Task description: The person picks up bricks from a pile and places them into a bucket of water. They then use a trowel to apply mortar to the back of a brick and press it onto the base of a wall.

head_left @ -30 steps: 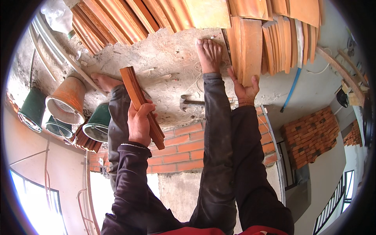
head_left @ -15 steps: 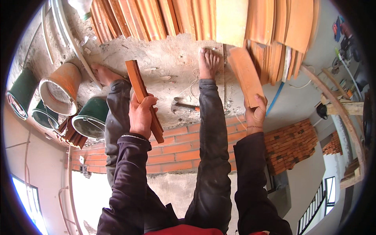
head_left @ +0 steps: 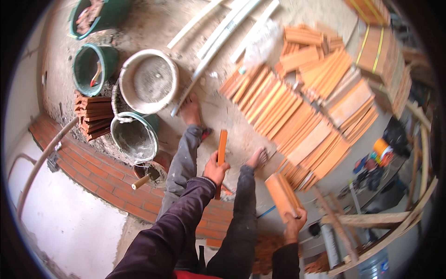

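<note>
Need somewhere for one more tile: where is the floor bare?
Mostly bare floor shows beyond the pale bucket, left of the pale strips, and between the left foot and tile stack. It is crowded at left, where green buckets flank the brown tile pile.

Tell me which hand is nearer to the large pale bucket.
Left. In view, the left hand is below-right of the pale bucket; the right hand, farther below-right.

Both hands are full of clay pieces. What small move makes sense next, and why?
I'd probably bring the terracotta tile in the right hand over to the narrow terracotta piece in the left hand. The two are held apart, occupying both hands; gathering them in one grip would likely free a hand for the tile rows ahead.
</note>
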### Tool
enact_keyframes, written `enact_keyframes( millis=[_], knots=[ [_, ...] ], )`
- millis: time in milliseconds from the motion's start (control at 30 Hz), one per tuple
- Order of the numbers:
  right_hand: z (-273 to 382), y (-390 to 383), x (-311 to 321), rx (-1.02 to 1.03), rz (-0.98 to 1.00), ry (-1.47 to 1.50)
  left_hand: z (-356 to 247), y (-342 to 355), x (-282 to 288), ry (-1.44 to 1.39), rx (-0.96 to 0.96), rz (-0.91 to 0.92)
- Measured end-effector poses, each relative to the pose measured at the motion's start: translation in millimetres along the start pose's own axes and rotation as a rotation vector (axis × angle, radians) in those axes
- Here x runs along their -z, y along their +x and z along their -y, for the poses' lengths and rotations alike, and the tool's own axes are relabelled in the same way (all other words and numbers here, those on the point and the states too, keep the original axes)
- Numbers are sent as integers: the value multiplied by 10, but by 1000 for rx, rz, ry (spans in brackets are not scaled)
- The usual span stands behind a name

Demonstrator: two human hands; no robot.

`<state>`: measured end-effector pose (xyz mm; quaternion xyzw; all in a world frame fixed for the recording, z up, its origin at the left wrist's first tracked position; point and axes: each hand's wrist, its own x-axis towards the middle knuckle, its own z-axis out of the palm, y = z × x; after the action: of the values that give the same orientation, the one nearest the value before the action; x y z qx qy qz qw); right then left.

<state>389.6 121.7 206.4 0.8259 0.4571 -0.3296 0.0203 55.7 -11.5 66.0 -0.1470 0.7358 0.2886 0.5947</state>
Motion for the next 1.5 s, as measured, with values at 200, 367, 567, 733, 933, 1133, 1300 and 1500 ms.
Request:
enact_keyframes(
  millis=[200,367,567,733,933,1133,1300,1500],
  knots=[
    [2047,-701,130,349,181,-50,-926,-833,1087,-240,-158,71],
    [3708,-1063,-482,701,335,29,-1214,-1085,2291,-308,-397,-90],
    [5771,-1756,-1697,785,588,276,-687,-1473,3259,-328,-350,-394],
    [7195,-2736,-2697,1013,757,301,75,-1746,3024,-487,-112,-519],
    [8445,-3706,-4309,1352,819,114,424,-1946,2020,-654,329,-502],
    [9098,-4292,-6126,1615,386,-381,-168,-1751,736,-1069,655,-461],
    [8939,-4598,-6683,1560,391,-638,-1241,-1735,61,-1537,788,-393],
    [9086,-4680,-6638,1854,367,-960,-2299,-1830,49,-1733,819,-327]
  ],
)
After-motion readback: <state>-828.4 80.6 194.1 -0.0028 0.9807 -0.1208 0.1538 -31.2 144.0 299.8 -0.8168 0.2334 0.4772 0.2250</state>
